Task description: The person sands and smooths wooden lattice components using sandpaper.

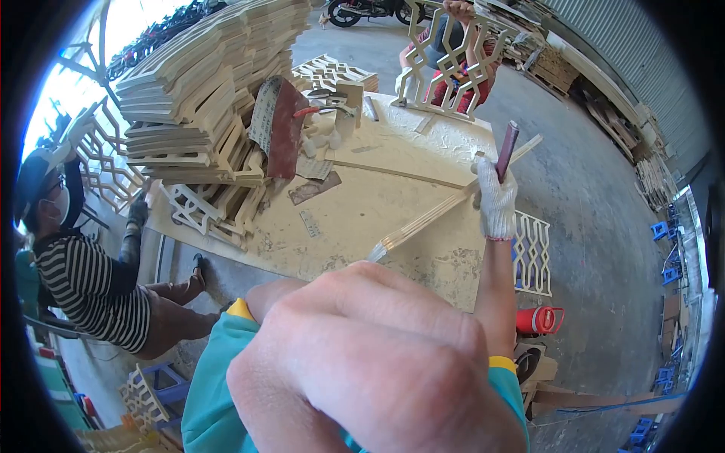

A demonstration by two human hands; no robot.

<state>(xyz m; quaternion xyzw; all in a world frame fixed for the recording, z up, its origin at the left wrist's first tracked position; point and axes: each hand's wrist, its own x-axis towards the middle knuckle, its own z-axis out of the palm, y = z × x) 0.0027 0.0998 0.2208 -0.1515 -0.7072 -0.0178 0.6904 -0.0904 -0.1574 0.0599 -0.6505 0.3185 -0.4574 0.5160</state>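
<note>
One person in a striped top (91,283) is at the far left, with a dark-gloved hand (138,211) near a pale lattice frame (106,155). Next comes a tall pile of wooden frames (200,98), standing on the work table (317,226). Against its right side leans a dark red sheet (285,132), and a red-handled tool (325,111) lies close to it.

In the middle, very near to the camera, the left hand (370,340) is bare and shows its back and knuckles. Its fingertips are hidden, so I cannot tell whether it is open or holds something. Beyond it, a long pale strip (430,219) goes slantwise over the table and passes by the right hand (497,196).

This right hand wears a white knitted glove and is closed around a dark red block (507,151), which points upward above the table's right edge. At the top, another person (483,79) holds a lattice panel (451,64) upright. More to the right are a low lattice piece (532,253) and a red container (538,320).
</note>
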